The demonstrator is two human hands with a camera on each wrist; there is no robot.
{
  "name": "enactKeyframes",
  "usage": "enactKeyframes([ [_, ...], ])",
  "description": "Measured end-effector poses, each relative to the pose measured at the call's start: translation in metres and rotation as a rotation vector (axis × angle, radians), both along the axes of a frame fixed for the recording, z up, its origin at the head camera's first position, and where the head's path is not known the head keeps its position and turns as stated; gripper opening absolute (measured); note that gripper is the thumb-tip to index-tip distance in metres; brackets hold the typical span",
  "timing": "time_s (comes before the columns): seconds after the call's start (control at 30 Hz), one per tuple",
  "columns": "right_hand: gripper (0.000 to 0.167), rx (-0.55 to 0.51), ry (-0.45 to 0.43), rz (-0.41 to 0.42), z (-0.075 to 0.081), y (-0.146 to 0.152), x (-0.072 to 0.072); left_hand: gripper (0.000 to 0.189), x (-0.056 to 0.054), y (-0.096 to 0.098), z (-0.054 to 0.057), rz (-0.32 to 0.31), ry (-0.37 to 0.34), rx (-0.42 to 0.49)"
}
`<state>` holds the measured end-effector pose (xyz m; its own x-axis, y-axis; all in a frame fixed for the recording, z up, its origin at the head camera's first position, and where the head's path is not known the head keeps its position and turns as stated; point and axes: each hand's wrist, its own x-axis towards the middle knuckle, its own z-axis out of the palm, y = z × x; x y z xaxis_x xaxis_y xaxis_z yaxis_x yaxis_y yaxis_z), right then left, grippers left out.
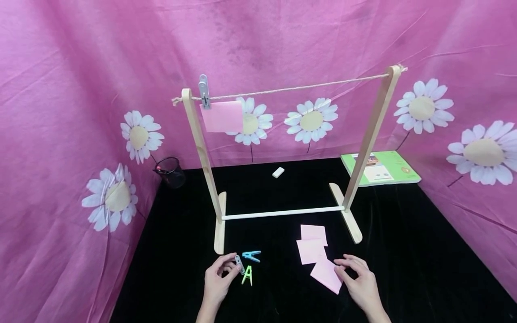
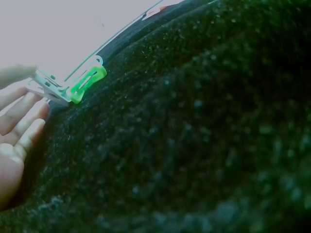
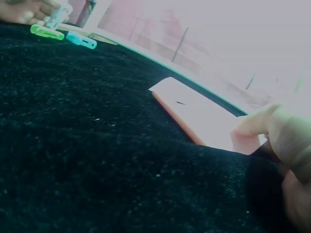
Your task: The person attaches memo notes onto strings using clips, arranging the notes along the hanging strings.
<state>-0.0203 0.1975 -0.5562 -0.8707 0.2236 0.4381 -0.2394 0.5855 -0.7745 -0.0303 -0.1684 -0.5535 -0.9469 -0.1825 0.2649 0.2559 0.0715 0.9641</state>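
My left hand (image 1: pixel 218 278) pinches a grey clothespin (image 1: pixel 240 264) between thumb and fingers, low over the black cloth. Right beside it lie a blue clothespin (image 1: pixel 251 256) and a green clothespin (image 1: pixel 247 275). My right hand (image 1: pixel 361 281) pinches the right edge of the nearest pink paper note (image 1: pixel 326 274). Two more pink notes (image 1: pixel 311 251) overlap behind that one. Another pink note (image 1: pixel 222 116) hangs at the left end of a string (image 1: pixel 299 86), under a grey clothespin (image 1: pixel 204 92). In the right wrist view, the thumb side of my hand covers the note's near corner (image 3: pixel 245 143).
The string runs between the posts of a wooden stand (image 1: pixel 371 134), whose white crossbar (image 1: pixel 282 214) lies low beyond my hands. A white eraser (image 1: pixel 278 172) rests behind the stand. A black mesh cup (image 1: pixel 173 174) stands back left, a green book (image 1: pixel 397 168) back right. Pink curtains surround the table.
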Motion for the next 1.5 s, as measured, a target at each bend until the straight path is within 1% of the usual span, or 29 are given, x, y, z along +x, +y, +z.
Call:
enactKeyframes([
  [0.17,0.023,0.001,-0.015,0.06,-0.001,0.005,-0.001,0.031,-0.001,-0.001,-0.001,-0.021,0.023,0.028],
  [0.4,0.025,-0.001,-0.051,0.102,-0.003,0.011,0.001,0.03,-0.001,-0.003,-0.003,-0.027,-0.027,0.062],
  [0.5,0.025,-0.005,-0.045,0.109,-0.005,0.012,0.002,0.032,-0.002,-0.004,-0.004,-0.045,-0.025,0.067],
  [0.6,0.024,-0.019,-0.062,0.103,-0.005,0.012,0.002,0.031,-0.002,-0.004,-0.006,-0.054,0.004,0.085],
  [0.67,0.022,-0.029,-0.095,0.093,-0.005,0.011,0.002,0.031,-0.003,-0.006,-0.006,-0.054,0.019,0.101],
  [0.73,0.02,-0.045,-0.122,0.078,-0.003,0.009,0.003,0.03,-0.003,-0.007,-0.006,-0.07,0.055,0.115],
  [0.8,0.018,-0.064,-0.138,0.069,-0.001,0.007,0.003,0.03,-0.005,-0.009,-0.006,-0.109,0.104,0.111],
  [0.87,0.016,-0.09,-0.147,0.073,0.001,0.007,0.002,0.031,-0.007,-0.012,-0.004,-0.168,0.17,0.084],
  [0.97,0.014,-0.147,-0.168,0.077,0.005,0.01,0.001,0.031,-0.012,-0.017,0.005,-0.254,0.23,0.007],
  [1.03,0.011,-0.198,-0.186,0.072,0.008,0.011,0.0,0.032,-0.018,-0.021,0.017,-0.291,0.244,-0.043],
  [1.07,0.01,-0.23,-0.195,0.064,0.01,0.012,-0.001,0.032,-0.022,-0.022,0.025,-0.302,0.242,-0.066],
  [1.13,0.007,-0.297,-0.201,0.048,0.015,0.013,-0.003,0.032,-0.032,-0.024,0.042,-0.314,0.248,-0.1],
  [1.2,0.007,-0.35,-0.196,0.035,0.021,0.013,-0.007,0.032,-0.044,-0.024,0.064,-0.316,0.265,-0.135],
  [1.3,0.008,-0.419,-0.177,0.039,0.031,0.011,-0.014,0.032,-0.064,-0.022,0.104,-0.317,0.285,-0.19],
  [1.4,0.009,-0.501,-0.131,0.08,0.043,0.003,-0.024,0.032,-0.084,-0.016,0.152,-0.337,0.318,-0.247],
  [1.5,0.011,-0.603,-0.049,0.145,0.057,-0.008,-0.038,0.033,-0.102,-0.007,0.201,-0.385,0.374,-0.282],
])
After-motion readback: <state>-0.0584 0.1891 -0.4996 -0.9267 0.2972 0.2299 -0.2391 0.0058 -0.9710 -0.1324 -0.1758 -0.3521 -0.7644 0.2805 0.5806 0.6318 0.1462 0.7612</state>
